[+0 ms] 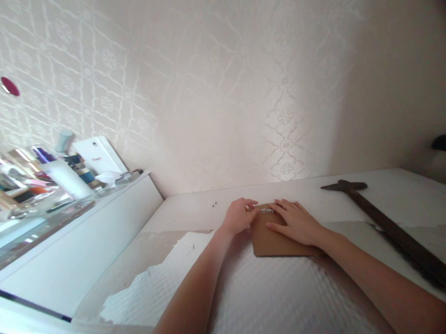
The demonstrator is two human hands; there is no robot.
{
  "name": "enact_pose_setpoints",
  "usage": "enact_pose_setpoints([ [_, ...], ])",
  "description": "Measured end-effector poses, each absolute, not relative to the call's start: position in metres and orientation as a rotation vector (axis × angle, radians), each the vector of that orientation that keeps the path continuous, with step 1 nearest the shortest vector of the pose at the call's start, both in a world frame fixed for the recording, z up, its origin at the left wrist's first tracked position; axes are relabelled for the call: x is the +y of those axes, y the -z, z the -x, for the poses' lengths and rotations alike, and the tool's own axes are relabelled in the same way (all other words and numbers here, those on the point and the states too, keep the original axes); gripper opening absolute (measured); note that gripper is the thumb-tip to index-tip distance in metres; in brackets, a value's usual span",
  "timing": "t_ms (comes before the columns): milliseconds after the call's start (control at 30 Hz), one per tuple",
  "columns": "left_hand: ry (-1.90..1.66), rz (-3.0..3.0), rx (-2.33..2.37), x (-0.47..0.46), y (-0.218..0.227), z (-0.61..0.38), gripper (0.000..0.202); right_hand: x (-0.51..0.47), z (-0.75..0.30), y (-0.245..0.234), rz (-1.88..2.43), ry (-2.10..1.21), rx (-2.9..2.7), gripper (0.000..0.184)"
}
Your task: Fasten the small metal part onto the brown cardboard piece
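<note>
A piece of brown cardboard (270, 239) lies in front of me on the surface, partly over white textured padding. A short row of small silvery pieces (267, 211) shows near its far edge, too small to name for certain. My left hand (242, 215) is at the cardboard's far left corner, its fingers curled and its thumb against the edge. On the right part of the cardboard my right hand (297, 222) lies flat, fingers spread, fingertips close to the silvery pieces. A hammer (380, 219) with a dark head and long handle rests to the right.
White textured padding (157, 278) with a torn edge covers part of the white table (195, 212). Several tiny dark bits (215, 204) lie beyond my left hand. A white cabinet (100, 231) at left carries bottles and a white box (100, 156). A patterned wall (219, 88) stands behind.
</note>
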State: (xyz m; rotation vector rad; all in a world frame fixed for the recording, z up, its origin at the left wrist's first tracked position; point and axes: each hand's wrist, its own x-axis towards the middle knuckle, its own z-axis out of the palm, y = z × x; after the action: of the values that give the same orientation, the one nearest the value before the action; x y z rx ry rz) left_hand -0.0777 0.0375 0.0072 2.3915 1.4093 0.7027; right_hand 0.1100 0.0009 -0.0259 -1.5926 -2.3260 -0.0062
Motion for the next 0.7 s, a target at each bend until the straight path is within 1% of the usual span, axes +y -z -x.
enact_pose_setpoints([
  [267, -0.633, -2.482, 1.355, 0.033, -0.006, 0.071, 0.019, -0.001, -0.108, 0.024, 1.610, -0.004, -2.337, 0.072],
  [433, -0.657, -2.529, 1.388, 0.029, -0.003, 0.065, 0.017, -0.001, -0.108, 0.025, 1.615, -0.001, -2.331, 0.073],
  [600, -0.829, -2.447, 1.465, 0.032, -0.004, 0.067, 0.017, 0.000, -0.109, 0.025, 1.592, 0.011, -2.324, 0.073],
  [700, -0.928, -2.340, 1.702, 0.041, -0.009, 0.082, 0.015, -0.001, -0.109, 0.024, 1.595, -0.010, -2.314, 0.072],
])
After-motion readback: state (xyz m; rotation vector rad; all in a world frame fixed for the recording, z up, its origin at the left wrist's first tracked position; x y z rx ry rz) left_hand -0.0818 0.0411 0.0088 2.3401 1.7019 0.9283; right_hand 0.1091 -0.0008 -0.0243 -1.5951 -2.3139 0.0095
